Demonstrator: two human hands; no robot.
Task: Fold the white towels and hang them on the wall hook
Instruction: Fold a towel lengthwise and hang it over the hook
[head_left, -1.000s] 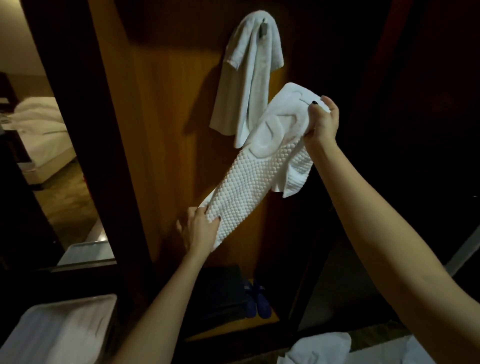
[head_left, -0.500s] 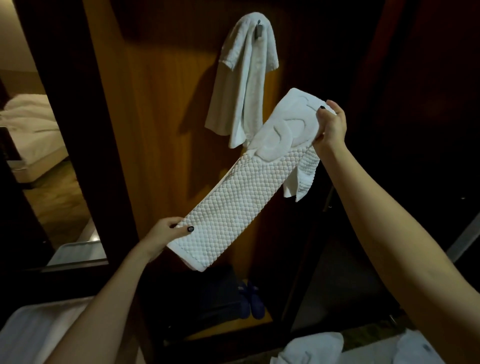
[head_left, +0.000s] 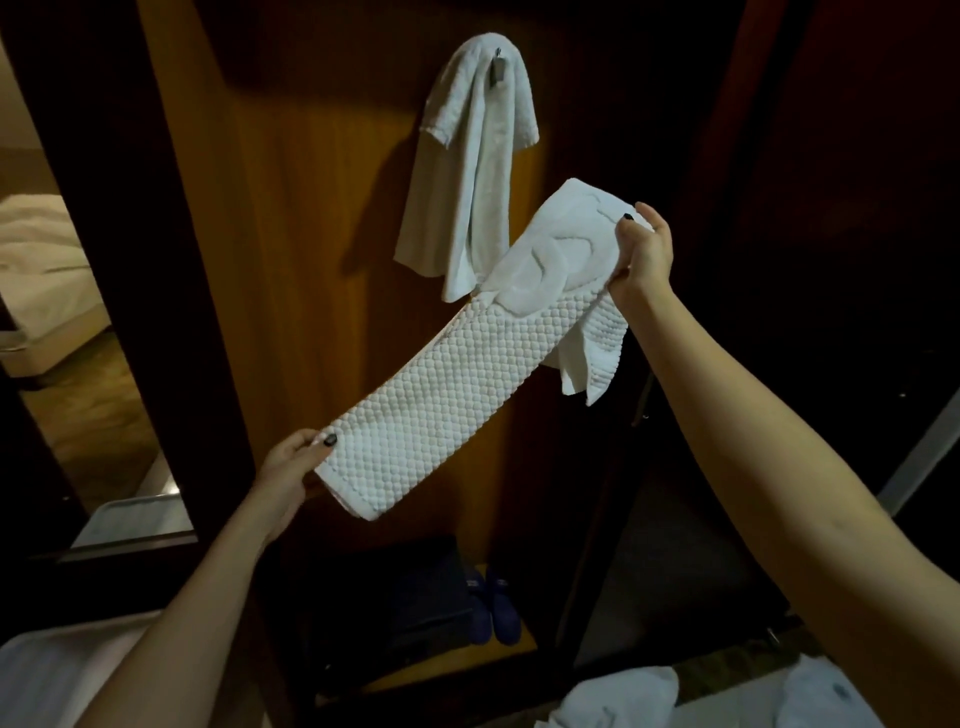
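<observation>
I hold a white textured towel (head_left: 467, 374), folded into a long strip, stretched slanted in front of the wooden wall panel. My left hand (head_left: 291, 470) grips its lower end at the left. My right hand (head_left: 641, 254) grips its upper end at the right, where loose corners hang down. Above it, a plain white towel (head_left: 467, 171) hangs from the metal wall hook (head_left: 498, 70), its bottom edge just behind the top of the strip.
More white towels (head_left: 618, 699) lie at the bottom right edge. A dark bag (head_left: 415, 597) and blue slippers (head_left: 501, 605) sit on a low shelf below. A mirror (head_left: 67, 312) at the left shows a bed. A white tray (head_left: 47, 670) is at the bottom left.
My left hand has slid down and left along the towel to its lower end, pulling the strip out longer and flatter. My right hand has kept its grip at the top.
</observation>
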